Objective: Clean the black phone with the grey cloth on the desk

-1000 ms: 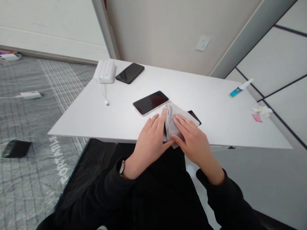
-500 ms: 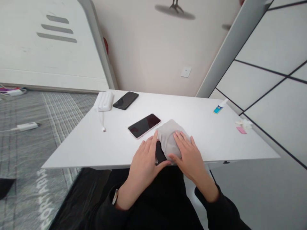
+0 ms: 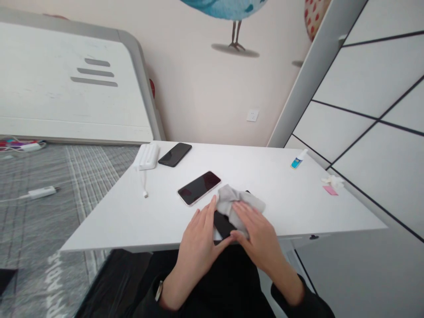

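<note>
A grey cloth (image 3: 228, 196) lies bunched over a flat black phone (image 3: 224, 224) at the table's front edge. Much of the phone is covered; its lower left part and a far corner show. My left hand (image 3: 200, 236) steadies the phone, fingers along its left side and thumb at the near end. With bent fingers, my right hand (image 3: 255, 225) grips the cloth and presses it on the phone. Just beyond my left fingertips lies another phone (image 3: 199, 187) with a pale edge, its dark screen up.
On the white table (image 3: 115, 221) are a black phone (image 3: 175, 154) and a white power bank (image 3: 147, 157) with a short cable (image 3: 145, 187) at the back left. Toward the right are a small blue-labelled bottle (image 3: 298, 159), crumpled white tissue (image 3: 334, 181) and a pink piece (image 3: 330, 190).
My right hand has shifted the cloth, which is now more bunched, and more of the black phone shows. My left hand keeps its place on the phone. The camera view has tilted up.
</note>
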`<state>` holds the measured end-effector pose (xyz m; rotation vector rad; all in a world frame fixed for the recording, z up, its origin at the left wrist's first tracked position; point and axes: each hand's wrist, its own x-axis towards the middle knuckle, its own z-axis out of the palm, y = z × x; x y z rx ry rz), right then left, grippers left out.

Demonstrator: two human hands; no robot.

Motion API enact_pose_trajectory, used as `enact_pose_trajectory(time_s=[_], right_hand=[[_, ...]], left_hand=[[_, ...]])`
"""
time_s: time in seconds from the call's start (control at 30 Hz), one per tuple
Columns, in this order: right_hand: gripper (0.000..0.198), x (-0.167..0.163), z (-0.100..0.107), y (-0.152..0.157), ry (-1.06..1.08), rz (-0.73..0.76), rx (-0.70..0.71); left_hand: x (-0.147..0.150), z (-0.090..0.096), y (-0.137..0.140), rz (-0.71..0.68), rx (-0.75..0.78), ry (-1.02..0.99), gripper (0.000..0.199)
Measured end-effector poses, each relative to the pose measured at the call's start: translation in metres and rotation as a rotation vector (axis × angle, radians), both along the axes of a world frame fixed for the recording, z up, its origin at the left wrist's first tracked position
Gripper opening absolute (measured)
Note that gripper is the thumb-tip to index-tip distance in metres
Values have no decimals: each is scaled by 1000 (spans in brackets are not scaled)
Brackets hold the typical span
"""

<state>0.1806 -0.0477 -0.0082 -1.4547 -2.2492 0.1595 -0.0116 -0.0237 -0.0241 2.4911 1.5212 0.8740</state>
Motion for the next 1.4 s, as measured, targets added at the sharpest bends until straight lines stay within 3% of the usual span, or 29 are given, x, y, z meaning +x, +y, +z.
enact_pose_trajectory(time_s=[0.07, 0.13, 0.23, 0.33, 0.4, 0.53, 0.63, 0.73, 0.83, 0.9, 1.03, 1.1, 1.17, 1.23, 1.33, 1.4], right_hand=[[80, 2, 0, 2, -34, -53, 23], [85, 0, 2, 0, -39, 68, 2], [75, 0, 6, 0, -14, 193, -34], [68, 4, 8, 6, -46, 32, 10], [76, 3, 8, 7, -70, 3, 24], [85, -3, 6, 3, -66, 245, -36], [77, 1, 4, 9, -87, 109, -59], [82, 4, 2, 13, -101, -67, -28], [91, 2, 2, 9, -89, 130, -43], [87, 5, 4, 9, -91, 194, -70], [80, 12, 6, 16, -112, -59, -61], [89, 9, 5, 15, -115, -26, -54], [94, 5, 4, 12, -116, 135, -65], [88, 5, 4, 12, -118, 202, -70], [79, 10, 5, 17, -121, 8, -41], [84, 8, 5, 16, -118, -33, -28]], left_hand=[[1, -1, 0, 3, 18, 2, 118], [1, -2, -1, 7, 14, 18, 118], [0, -3, -1, 14, 15, 47, 119], [0, -4, -1, 10, 60, 43, 119], [1, -4, -1, 8, 74, 37, 118], [2, -2, -1, 18, 39, 46, 116], [3, -2, -1, 18, 58, 38, 116], [3, -3, -1, 21, 68, 32, 118], [3, -3, -1, 20, 70, 36, 121], [3, -2, -1, 21, 83, 35, 122], [3, -1, -1, 28, 66, 27, 121], [3, -1, -1, 31, 61, 26, 118], [4, -1, -2, 33, 77, 29, 116], [4, -2, -2, 28, 94, 26, 114], [3, -2, -2, 21, 75, 12, 112], [3, -1, -2, 19, 56, 8, 112]])
